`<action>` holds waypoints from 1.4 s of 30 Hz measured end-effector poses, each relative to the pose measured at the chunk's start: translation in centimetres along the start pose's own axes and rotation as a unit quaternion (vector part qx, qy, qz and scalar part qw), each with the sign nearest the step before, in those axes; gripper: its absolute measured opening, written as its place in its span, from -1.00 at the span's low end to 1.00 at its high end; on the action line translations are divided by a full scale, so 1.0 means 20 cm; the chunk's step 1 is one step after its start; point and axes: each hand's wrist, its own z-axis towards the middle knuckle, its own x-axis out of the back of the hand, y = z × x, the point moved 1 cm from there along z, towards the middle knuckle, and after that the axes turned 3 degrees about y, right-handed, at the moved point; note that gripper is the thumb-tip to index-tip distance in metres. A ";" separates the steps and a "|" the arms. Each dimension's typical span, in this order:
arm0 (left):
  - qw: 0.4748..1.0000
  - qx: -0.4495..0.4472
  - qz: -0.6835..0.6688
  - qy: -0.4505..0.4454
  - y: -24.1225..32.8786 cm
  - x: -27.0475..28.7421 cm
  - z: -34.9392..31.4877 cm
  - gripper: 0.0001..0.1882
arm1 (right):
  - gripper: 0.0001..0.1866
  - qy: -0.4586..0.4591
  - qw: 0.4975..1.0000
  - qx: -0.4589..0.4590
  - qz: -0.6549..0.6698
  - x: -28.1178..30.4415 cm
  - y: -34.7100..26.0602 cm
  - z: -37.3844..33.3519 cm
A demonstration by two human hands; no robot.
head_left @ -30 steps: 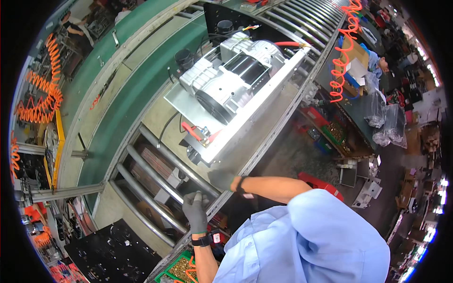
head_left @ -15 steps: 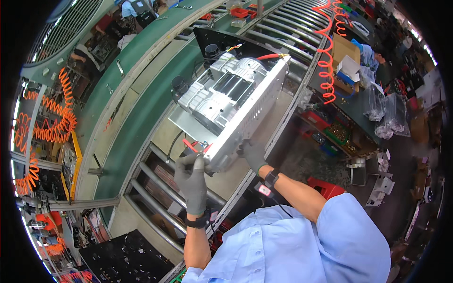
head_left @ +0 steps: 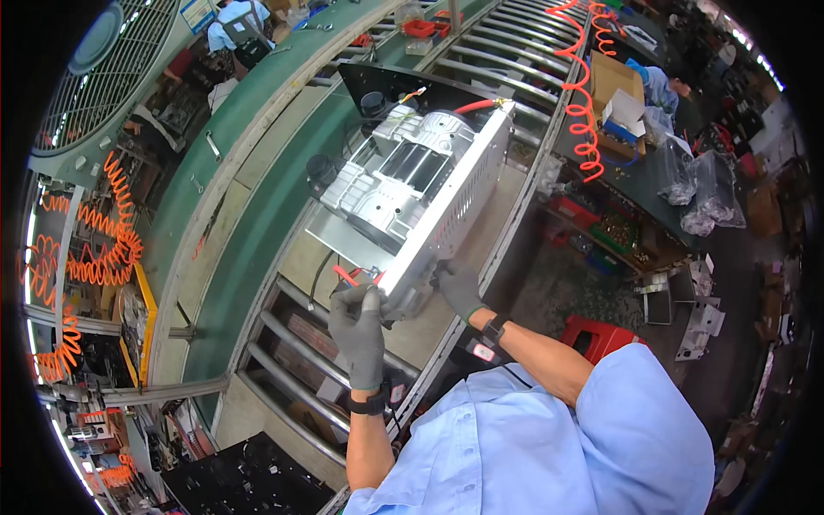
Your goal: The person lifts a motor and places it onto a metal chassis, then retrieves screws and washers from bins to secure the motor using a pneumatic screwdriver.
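Note:
A silver twin-head compressor (head_left: 396,184) with black round filters sits tilted on a roller line, behind a white vented metal panel (head_left: 455,193). Grey gloves cover both my hands. My left hand (head_left: 359,330) pinches at the panel's near corner, beside a short red hose (head_left: 345,275); its fingertips are partly hidden there. Low against the panel's outer face, my right hand (head_left: 459,287) has its fingers curled in, and what they grip is hidden. A black sheet (head_left: 412,86) stands behind the compressor.
Metal rollers (head_left: 300,343) run beneath and beyond the unit. A green belt (head_left: 245,223) curves along the left, with a wrench (head_left: 212,144) on its far side. Red coiled air hose (head_left: 584,129) hangs at right. A black perforated plate (head_left: 249,476) lies at lower left.
The whole view has shifted slightly. Both hands stay at the panel's near end, with the left still pinching at the corner and the right still curled below.

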 end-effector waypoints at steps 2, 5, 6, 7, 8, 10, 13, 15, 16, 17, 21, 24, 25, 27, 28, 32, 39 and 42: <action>1.000 -0.002 0.001 0.001 0.00 0.00 0.00 -0.87 | -0.68 -0.006 1.000 0.005 -0.020 0.02 -0.01 0.01; 1.000 -0.006 0.004 -0.003 0.00 0.01 0.01 -0.87 | -0.68 0.013 0.996 -0.063 0.062 0.03 -0.02 0.03; 1.000 -0.009 0.004 -0.011 0.00 0.01 0.01 -0.88 | -0.67 0.026 0.988 -0.102 0.112 0.03 -0.03 0.03; 1.000 -0.013 0.003 -0.019 -0.01 0.01 0.01 -0.88 | -0.67 0.020 0.988 -0.097 0.116 0.02 -0.05 0.03; 1.000 -0.014 0.001 -0.017 -0.01 0.01 0.01 -0.88 | -0.67 0.016 0.987 -0.096 0.124 0.02 -0.06 0.03; 1.000 -0.014 0.001 -0.011 -0.02 0.02 0.02 -0.89 | -0.69 0.010 0.988 -0.090 0.127 0.01 -0.08 0.02; 1.000 -0.021 0.011 -0.011 -0.02 0.02 0.02 -0.89 | -0.71 0.009 0.989 -0.076 0.125 0.01 -0.09 0.02; 1.000 -0.011 0.017 -0.015 -0.02 0.02 0.02 -0.88 | -0.71 0.010 0.987 -0.073 0.144 0.01 -0.09 0.01; 1.000 -0.005 0.017 -0.016 -0.02 0.03 0.02 -0.87 | -0.75 0.012 0.984 -0.072 0.164 0.01 -0.09 0.00; 1.000 -0.006 0.017 -0.017 -0.02 0.03 0.02 -0.87 | -0.79 0.015 0.980 -0.070 0.184 0.01 -0.09 0.00; 1.000 -0.013 0.010 -0.024 -0.02 0.03 0.03 -0.88 | -0.84 0.031 0.966 -0.080 0.243 0.00 -0.08 -0.01; 0.999 -0.015 0.006 -0.028 -0.03 0.04 0.03 -0.88 | -0.85 0.039 0.970 -0.085 0.226 -0.01 -0.07 -0.02; 0.999 -0.014 0.003 -0.029 -0.04 0.04 0.03 -0.88 | -0.85 0.046 0.973 -0.076 0.212 -0.01 -0.06 -0.02; 0.999 -0.018 -0.003 -0.031 -0.04 0.04 0.03 -0.88 | -0.84 0.066 0.980 -0.062 0.180 -0.01 -0.05 -0.02; 0.999 -0.020 -0.006 -0.033 -0.04 0.04 0.03 -0.88 | -0.83 0.057 0.981 -0.052 0.179 -0.01 -0.04 -0.02; 0.999 -0.018 -0.004 -0.041 -0.03 0.04 0.03 -0.88 | -0.80 0.057 0.987 -0.035 0.145 -0.02 -0.03 -0.02; 0.999 -0.019 0.001 -0.051 -0.02 0.05 0.03 -0.88 | -0.69 -0.004 0.996 -0.069 0.056 0.01 -0.03 0.01; 0.998 -0.021 0.013 -0.055 -0.03 0.05 0.04 -0.87 | -0.65 -0.032 0.995 -0.060 0.068 0.04 -0.03 0.02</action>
